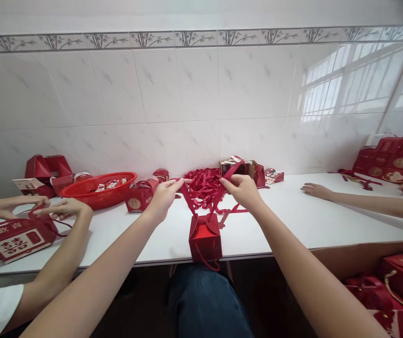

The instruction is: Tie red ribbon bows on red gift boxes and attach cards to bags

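In front of me, at the table's near edge, stands a small red gift box (205, 237) with a cord handle hanging on its near side. A red ribbon (215, 203) rises from its top in two ends that spread into a V. My left hand (166, 195) pinches one end between thumb and fingers. The other end is pinched in my right hand (241, 188), at about the same height. Behind the box lies a tangled heap of red ribbons (205, 182), partly hidden by my hands.
Left of me, a co-worker's hands (58, 208) hold a larger red box (21, 238). A red basin (99, 201) with small packets stands behind. At right, another person's hand (317, 191) rests on the white table (293, 220), near stacked red boxes (395, 159). A carton (331, 260) holds more boxes.
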The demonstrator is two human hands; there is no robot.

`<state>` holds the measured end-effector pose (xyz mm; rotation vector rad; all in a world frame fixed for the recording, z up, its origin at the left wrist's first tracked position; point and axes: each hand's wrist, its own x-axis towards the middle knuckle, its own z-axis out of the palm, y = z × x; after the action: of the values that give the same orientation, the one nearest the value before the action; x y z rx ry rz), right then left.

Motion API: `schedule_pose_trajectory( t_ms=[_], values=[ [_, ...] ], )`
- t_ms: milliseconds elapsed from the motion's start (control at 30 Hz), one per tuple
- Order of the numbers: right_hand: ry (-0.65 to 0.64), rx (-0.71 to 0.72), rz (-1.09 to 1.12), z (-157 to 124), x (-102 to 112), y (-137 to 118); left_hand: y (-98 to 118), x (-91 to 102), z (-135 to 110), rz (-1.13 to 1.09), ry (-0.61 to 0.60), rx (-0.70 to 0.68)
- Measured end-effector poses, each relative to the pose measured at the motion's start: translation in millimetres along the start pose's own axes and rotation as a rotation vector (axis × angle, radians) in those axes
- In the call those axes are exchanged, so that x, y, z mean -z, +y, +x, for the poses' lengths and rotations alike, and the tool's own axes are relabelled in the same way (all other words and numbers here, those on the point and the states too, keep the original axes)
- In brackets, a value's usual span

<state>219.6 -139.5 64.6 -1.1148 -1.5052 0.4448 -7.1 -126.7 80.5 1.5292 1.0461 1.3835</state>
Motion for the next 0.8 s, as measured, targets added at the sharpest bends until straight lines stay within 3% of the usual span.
schedule_pose_trajectory(
  t_ms=[167, 300, 600, 700, 800],
  values=[
    [-0.016, 0.076, 0.029, 13.1, 0.0, -21.4, 27.9, -14.3, 4.9, 0.146, 0.028, -0.138],
    [-0.029, 0.041, 0.116, 18.1, -4.0, -25.6, 40.3, -17.7, 7.6, 0.150, -0.037, -0.141],
    [-0.123, -0.197, 0.636, 19.9, -18.7, -30.3, 39.1, -25.0, 9.3, -0.092, -0.131, -0.104],
    [-0.183, -0.211, 0.645, 20.8, -21.0, -35.3, 37.0, -27.4, 6.8, -0.080, -0.223, -0.124],
    [-0.249, -0.130, 0.530, 18.3, -21.1, -39.9, 37.1, -29.6, 1.2, 0.062, -0.331, -0.164]
  ],
)
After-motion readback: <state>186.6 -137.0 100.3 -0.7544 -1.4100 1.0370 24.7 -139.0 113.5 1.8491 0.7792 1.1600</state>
